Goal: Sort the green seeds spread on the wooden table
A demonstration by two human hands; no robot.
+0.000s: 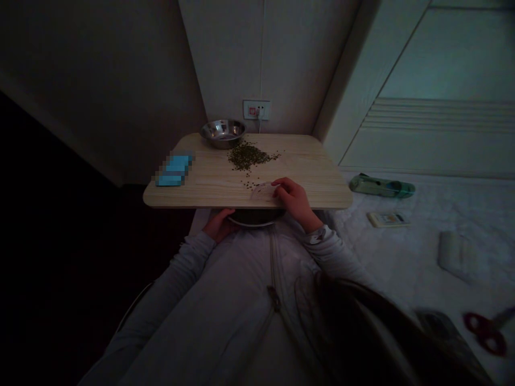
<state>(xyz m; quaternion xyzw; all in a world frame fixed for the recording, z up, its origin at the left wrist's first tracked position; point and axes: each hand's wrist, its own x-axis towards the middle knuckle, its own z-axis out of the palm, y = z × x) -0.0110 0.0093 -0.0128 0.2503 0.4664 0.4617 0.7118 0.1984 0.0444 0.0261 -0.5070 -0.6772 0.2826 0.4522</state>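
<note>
My right hand [293, 199] is closed on a clear plastic piece [263, 191], which lies flat near the front edge of the small wooden table [209, 185]. Just beyond it are a few scattered small dark green grains, and a larger pile of them [246, 156] spreads farther back. Below the table edge, my left hand [220, 225] grips the left side of a bowl [257, 221] at my lap; the bowl's far part is hidden under the tabletop. A shiny metal bowl [223, 134] stands at the table's back left.
A blurred blue item [175, 170] lies at the table's left. Behind is a wall socket [256, 110] with a plug. On the white bedding [418, 257] at right are a green packet [382, 186], a remote [388, 219], a white object [458, 253] and red-handled scissors [485, 332].
</note>
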